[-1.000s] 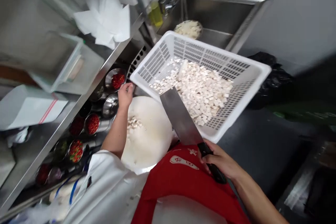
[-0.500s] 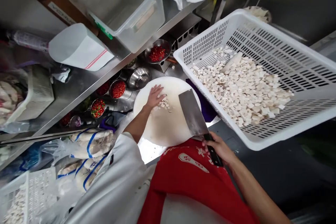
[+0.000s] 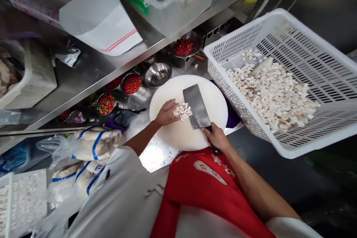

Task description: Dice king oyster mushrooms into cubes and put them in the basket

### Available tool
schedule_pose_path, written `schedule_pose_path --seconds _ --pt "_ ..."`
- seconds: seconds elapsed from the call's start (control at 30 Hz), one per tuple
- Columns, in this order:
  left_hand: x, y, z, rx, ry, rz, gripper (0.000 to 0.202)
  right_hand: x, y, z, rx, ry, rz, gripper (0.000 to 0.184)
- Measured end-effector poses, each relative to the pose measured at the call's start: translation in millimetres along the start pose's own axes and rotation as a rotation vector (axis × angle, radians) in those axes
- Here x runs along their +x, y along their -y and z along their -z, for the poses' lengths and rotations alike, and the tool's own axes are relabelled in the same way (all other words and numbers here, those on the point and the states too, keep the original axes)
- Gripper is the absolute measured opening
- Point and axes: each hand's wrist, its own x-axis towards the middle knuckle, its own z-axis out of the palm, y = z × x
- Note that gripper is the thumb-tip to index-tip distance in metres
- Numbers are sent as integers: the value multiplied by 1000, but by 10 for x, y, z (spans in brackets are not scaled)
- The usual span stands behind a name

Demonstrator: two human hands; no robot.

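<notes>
A small heap of diced white pieces (image 3: 182,111), which look like mushroom, lies on the round white cutting board (image 3: 174,137). My left hand (image 3: 166,113) is at the heap's left side, fingers stretched out and low over the board, holding nothing. In my right hand (image 3: 219,138) is the black handle of a cleaver (image 3: 197,107). Its broad blade lies nearly flat over the board, with its left edge against the heap. Part of the handle is hidden by my fingers.
Right of the board stands a white perforated basket (image 3: 281,148) of diced pieces. Behind are metal bowls, one with chopped red chillies (image 3: 131,83). A steel shelf (image 3: 156,44) overhangs at left, bearing a clear plastic bin (image 3: 178,11). Bagged white produce (image 3: 97,143) lies at lower left.
The cleaver has moved left from the board's right edge to the diced pieces. My left hand has shifted from above the pieces to their left side, and they sit in a tighter heap.
</notes>
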Motion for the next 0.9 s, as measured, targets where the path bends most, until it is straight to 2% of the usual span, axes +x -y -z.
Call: schedule_pose_path --seconds 0.1,0.23,0.33,0.4,0.5,0.6,0.67,0.77,0.83,0.9 --pt "-5 -173 -196 -29 -141 229 85 26 217 -216 43 60 35 21" --pt "59 -433 -398 -189 -441 496 67 -31 474 -487 99 109 93 20" --pt "91 -565 -470 -315 -629 672 44 -125 573 -524 159 159 138 17" --pt "134 -653 -476 -369 -699 754 35 -172 586 -432 195 201 165 18" --pt "327 -869 -419 -426 -764 793 30 -193 548 -120 226 243 174 16" --pt "769 -1219 -303 -447 -783 704 32 -198 475 388 223 208 170 13" --pt "1179 -1522 -224 -469 -761 560 38 -226 417 809 186 89 198 13" --pt "1822 -2069 -180 -536 -701 250 49 -305 312 1454 162 -114 211 14" --pt "2192 -2465 -247 -542 -623 71 55 -361 225 1816 197 -220 182 17" --pt "2505 -2824 -399 -491 -531 -42 59 -414 130 2088 252 -308 142 20"
